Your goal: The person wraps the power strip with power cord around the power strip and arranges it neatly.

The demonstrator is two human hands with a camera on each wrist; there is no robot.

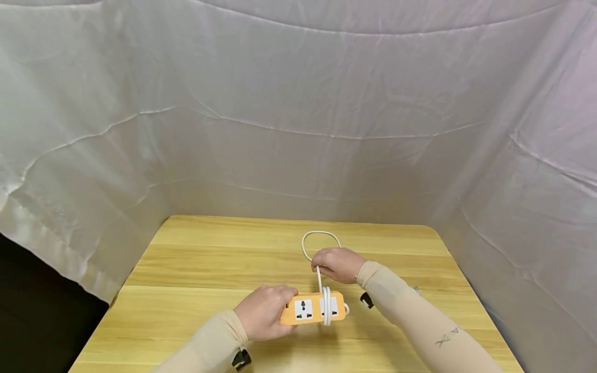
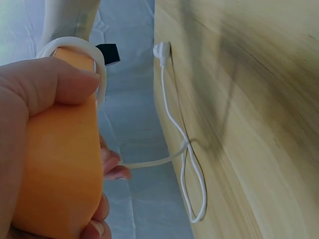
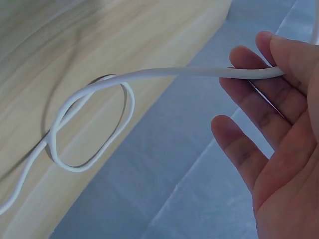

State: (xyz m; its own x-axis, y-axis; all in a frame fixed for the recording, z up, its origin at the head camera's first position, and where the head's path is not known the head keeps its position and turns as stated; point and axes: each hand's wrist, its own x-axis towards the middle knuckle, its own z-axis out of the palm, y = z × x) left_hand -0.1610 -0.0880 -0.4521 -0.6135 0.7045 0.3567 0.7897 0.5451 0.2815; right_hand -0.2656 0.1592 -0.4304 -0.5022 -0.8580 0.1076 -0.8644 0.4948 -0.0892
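"What's the person holding?"

"A long orange plastic power strip [image 1: 316,309] with white square sockets [image 1: 303,309]. It's up over the near part of the flat yellow wooden table [image 1: 210,264]."

"Which hand has it?"

"The left hand [image 1: 265,312]. It grips one end. The thumb is on one side and the fingertips curl round the other, so they're clamped on it."

"And what's that white stuff round the other end?"

"A thin, round, bendy white cord [image 1: 319,280]. It goes round the strip in a few turns, side by side, right over one socket."

"Is the right hand [image 1: 339,264] touching the strip?"

"No, it's just beyond it, and it has the cord. The thumb and the fingers next to it pinch the cord, and the little finger sticks out apart."

"Where does the rest of the cord go?"

"Past the right hand it makes a big loop over the table. At its end there's a chunky white plug [image 2: 161,51], and that lies on the wood."

"What are those on the arms?"

"Long cream cloth sleeves [image 1: 207,344], with a small black thing [image 1: 241,359] at each wrist."

"And behind the table?"

"Shiny, pale grey cloth [image 1: 303,166], with wavy creases. It hangs at the sides too."
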